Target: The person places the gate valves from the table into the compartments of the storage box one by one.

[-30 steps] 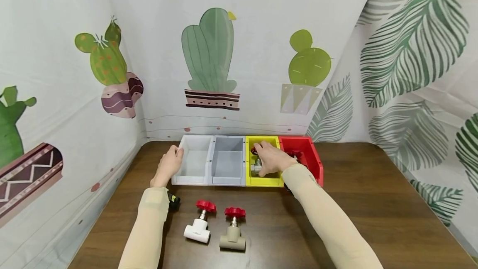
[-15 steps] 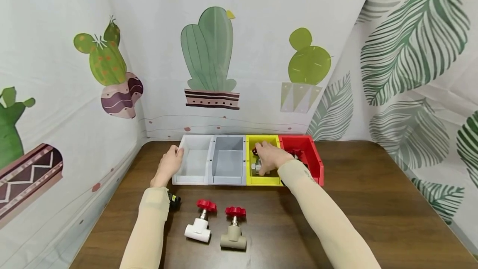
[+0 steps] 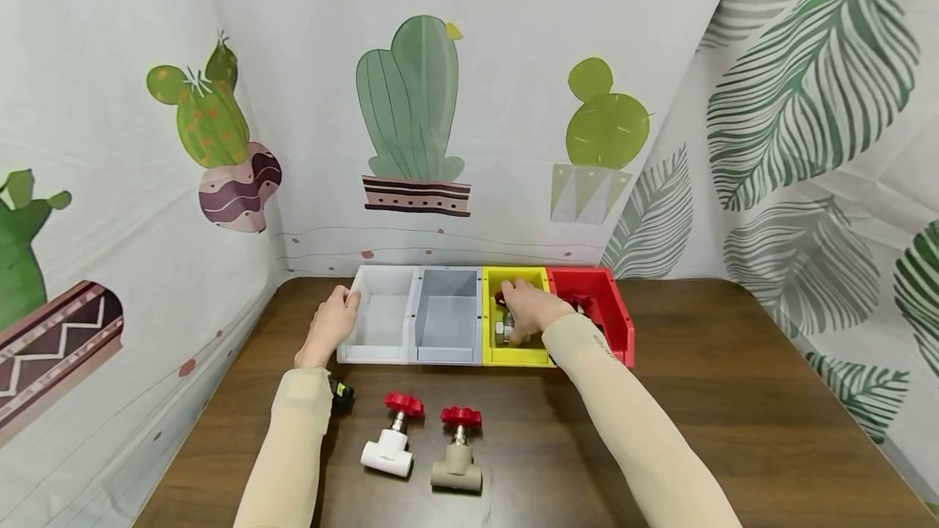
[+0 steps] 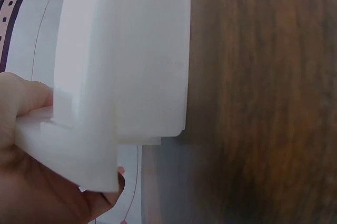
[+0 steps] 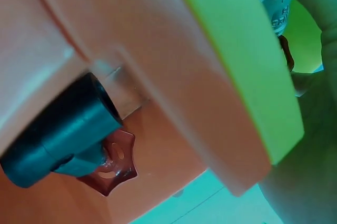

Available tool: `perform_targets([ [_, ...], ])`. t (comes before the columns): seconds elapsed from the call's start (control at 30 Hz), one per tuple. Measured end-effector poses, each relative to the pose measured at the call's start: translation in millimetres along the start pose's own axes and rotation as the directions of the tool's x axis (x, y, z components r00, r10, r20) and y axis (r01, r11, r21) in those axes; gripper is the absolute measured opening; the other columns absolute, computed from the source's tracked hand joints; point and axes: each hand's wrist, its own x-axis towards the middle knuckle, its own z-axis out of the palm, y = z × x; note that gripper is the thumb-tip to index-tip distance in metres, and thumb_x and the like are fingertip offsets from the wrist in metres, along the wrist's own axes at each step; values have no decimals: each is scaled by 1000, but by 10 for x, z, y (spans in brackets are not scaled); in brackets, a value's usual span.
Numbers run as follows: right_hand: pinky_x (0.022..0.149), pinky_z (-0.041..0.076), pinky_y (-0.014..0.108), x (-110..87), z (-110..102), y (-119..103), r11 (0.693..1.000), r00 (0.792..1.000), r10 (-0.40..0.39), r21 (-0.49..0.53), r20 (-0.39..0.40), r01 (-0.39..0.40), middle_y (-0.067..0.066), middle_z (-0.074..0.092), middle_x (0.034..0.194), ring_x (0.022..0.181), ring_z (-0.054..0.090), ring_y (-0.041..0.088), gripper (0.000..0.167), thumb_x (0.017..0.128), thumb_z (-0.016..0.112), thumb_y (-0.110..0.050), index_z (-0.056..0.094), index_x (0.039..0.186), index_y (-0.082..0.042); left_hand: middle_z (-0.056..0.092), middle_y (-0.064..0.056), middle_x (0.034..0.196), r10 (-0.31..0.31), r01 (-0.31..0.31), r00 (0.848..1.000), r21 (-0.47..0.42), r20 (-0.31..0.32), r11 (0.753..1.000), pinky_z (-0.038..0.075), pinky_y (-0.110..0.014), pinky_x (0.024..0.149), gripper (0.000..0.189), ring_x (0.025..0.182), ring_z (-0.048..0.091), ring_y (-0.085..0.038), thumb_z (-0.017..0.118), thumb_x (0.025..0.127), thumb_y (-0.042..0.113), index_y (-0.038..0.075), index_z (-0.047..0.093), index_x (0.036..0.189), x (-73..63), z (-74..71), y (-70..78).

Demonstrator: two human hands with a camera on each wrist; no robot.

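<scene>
My left hand point(image 3: 332, 324) grips the left wall of the white bin point(image 3: 377, 308); in the left wrist view the thumb and fingers point(image 4: 23, 95) lie on both sides of that wall. Inside the yellow bin point(image 3: 519, 357), my right hand point(image 3: 534, 308) holds a metal valve point(image 3: 502, 332) with a dark red handwheel, partly hidden under the palm. In the right wrist view, a bit of the grey metal valve body point(image 5: 281, 21) shows past the yellow wall. The red bin point(image 3: 619, 324) beside it contains a black tee-shaped valve point(image 5: 63, 129) with a red handwheel point(image 5: 124, 163).
A grey bin point(image 3: 447, 312) sits between the white and yellow ones. On the brown table point(image 3: 704, 398) in front lie a white tee valve point(image 3: 389, 453) and a beige tee valve point(image 3: 457, 467), both with red handwheels. A printed cactus curtain point(image 3: 506, 104) hangs behind.
Inside the yellow bin, the metal valve has turned slightly under my right hand, and the right forearm has shifted a little left. My left hand stays in place on the white bin.
</scene>
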Motion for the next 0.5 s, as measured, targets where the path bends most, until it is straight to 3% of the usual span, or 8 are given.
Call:
perform_targets([
  [0.23,104,39,48,-37,-26,-5,1000,1000,20,20,5,-20,23,30,151,135,35,35,110,69,89,-38,24,151,-3,48,-10,79,-9,9,1000,1,7,1000,38,-37,62,39,69,50,-27,32,105,45,9,46,106,6,16,-10],
  [0.5,103,39,48,-131,-118,10,998,999,1,60,-40,2,26,25,152,136,34,36,121,66,90,-43,16,154,-4,51,-11,80,3,-2,1000,36,-2,999,40,-41,64,38,75,53,-30,32,105,43,8,46,107,8,-11,24],
])
